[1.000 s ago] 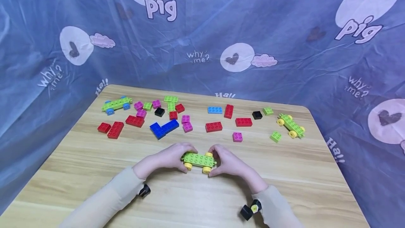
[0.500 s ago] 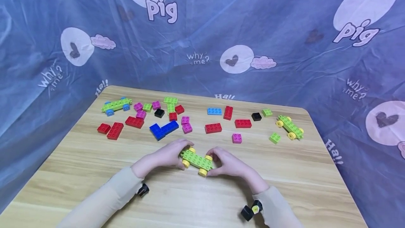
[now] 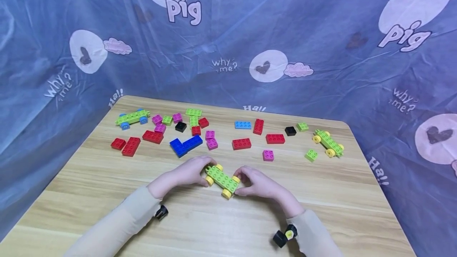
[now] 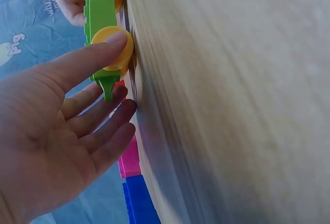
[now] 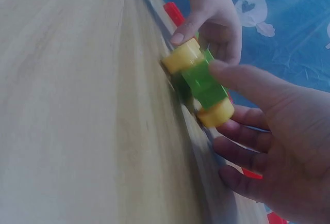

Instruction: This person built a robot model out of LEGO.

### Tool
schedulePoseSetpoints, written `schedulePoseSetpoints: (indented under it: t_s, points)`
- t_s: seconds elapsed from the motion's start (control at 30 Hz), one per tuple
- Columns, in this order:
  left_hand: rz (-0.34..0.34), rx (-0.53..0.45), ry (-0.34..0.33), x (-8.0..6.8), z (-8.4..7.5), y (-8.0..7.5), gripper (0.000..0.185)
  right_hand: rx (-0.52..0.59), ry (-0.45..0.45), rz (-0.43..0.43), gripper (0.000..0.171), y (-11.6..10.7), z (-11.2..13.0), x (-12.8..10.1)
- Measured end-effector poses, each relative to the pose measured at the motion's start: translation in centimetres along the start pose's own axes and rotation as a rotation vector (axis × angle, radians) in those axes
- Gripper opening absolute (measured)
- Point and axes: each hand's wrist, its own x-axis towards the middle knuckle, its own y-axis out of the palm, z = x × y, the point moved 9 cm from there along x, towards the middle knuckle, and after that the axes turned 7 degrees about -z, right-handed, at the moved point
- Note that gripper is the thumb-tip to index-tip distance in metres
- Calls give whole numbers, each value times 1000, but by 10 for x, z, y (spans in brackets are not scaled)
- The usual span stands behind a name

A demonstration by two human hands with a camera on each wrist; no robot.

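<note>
A light-green toy car base (image 3: 222, 179) with yellow wheels stands on the table between both hands, slanting from far left to near right. My left hand (image 3: 192, 171) holds its far-left end. In the left wrist view, the thumb lies on a yellow wheel (image 4: 124, 59) and the fingers curl behind the coupling end. My right hand (image 3: 258, 185) holds the near-right end. Its thumb touches the green end (image 5: 209, 87) in the right wrist view, with fingers by the other yellow wheel (image 5: 216, 114). Parts of the wheels are hidden by the fingers.
Loose bricks lie across the table (image 3: 200, 225) beyond the hands, among them blue bricks (image 3: 192, 142), a red brick (image 3: 241, 143) and a pink brick (image 3: 268, 155). A blue-wheeled car base (image 3: 133, 117) stands far left, another yellow-wheeled one (image 3: 329, 143) far right.
The car base has turned clockwise as seen from above, from nearly level to slanted, its right end coming nearer. Both hands stay at its ends, with the left shifted slightly away.
</note>
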Motion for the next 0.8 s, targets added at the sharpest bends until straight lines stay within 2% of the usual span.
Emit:
schedulePoseSetpoints:
  t_s: [0.37, 0.6, 0.7, 0.8]
  points:
    - [-35, 27, 21, 6, -1, -3, 57, 20, -47, 97, 29, 6, 7, 1]
    - [-42, 52, 53, 8, -6, -2, 53, 28, -35, 102, 18, 10, 6, 1]
    - [-35, 38, 53, 8, -7, -1, 54, 31, -34, 101, 18, 10, 7, 2]
    - [-23, 10, 14, 8, -4, -3, 57, 24, -46, 83, 27, 6, 8, 2]
